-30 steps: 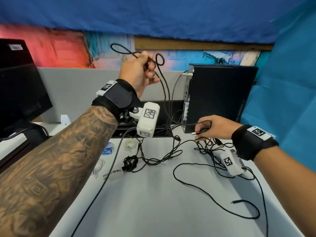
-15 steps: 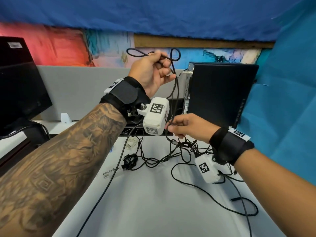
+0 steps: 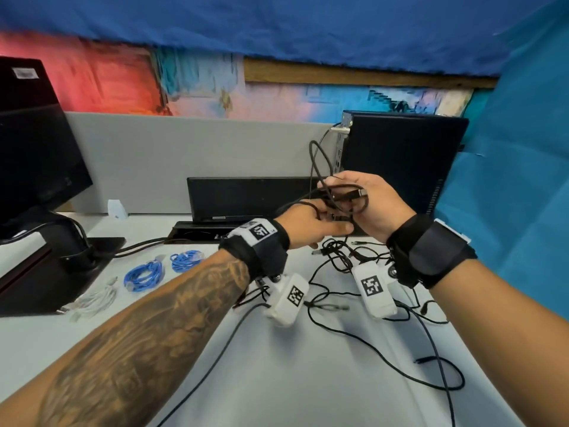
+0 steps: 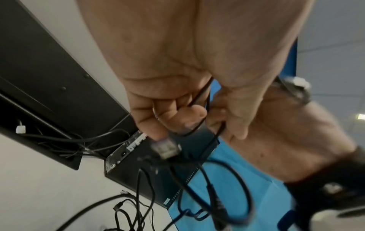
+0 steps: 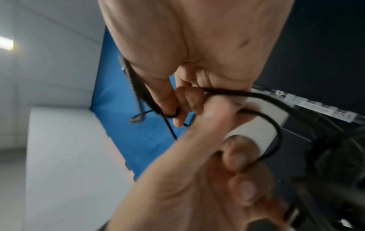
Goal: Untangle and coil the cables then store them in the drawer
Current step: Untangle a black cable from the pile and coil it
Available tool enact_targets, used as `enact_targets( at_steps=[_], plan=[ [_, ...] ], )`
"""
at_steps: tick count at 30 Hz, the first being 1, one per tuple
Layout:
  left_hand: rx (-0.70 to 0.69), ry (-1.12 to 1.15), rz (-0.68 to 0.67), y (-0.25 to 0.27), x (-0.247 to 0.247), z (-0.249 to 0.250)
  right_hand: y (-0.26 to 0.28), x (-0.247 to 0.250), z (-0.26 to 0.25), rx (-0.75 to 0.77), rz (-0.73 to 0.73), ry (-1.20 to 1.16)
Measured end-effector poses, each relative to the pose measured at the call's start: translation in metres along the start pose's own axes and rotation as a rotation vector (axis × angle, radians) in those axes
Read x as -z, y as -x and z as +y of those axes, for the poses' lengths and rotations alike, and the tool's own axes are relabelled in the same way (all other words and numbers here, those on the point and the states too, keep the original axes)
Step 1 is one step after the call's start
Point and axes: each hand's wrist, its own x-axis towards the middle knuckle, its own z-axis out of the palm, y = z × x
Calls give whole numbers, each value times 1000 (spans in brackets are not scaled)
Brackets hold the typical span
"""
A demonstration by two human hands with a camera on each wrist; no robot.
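A thin black cable (image 3: 313, 158) is gathered in loops between both hands above the back of the white desk (image 3: 292, 380). My left hand (image 3: 311, 224) grips the loops from the left, with the fingers curled round the strands (image 4: 200, 92). From the right, my right hand (image 3: 369, 204) pinches the same bundle (image 5: 256, 95), and a USB plug (image 3: 354, 194) lies across its fingers. A tangle of more black cables (image 3: 338, 257) lies on the desk under the hands, with one long strand (image 3: 385, 359) trailing toward the front right. No drawer is in view.
Two coiled blue cables (image 3: 143, 274) (image 3: 186, 260) and a white cable (image 3: 92, 300) lie at the left. A black computer tower (image 3: 400, 164) stands at the back right, a black box (image 3: 246, 195) at the back middle, a monitor (image 3: 34, 149) on the left.
My left hand came down from high above the desk with the cable. My right hand rose to meet it and took hold of the loops.
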Motion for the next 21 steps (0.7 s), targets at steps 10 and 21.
enact_targets(
  at_steps=[10,21],
  plan=[
    [137,327,247,-18,-7,-15,19,23,32,67,-84,538],
    [166,473,477,-20,-4,-23,43,24,50,304,-79,876]
  ],
)
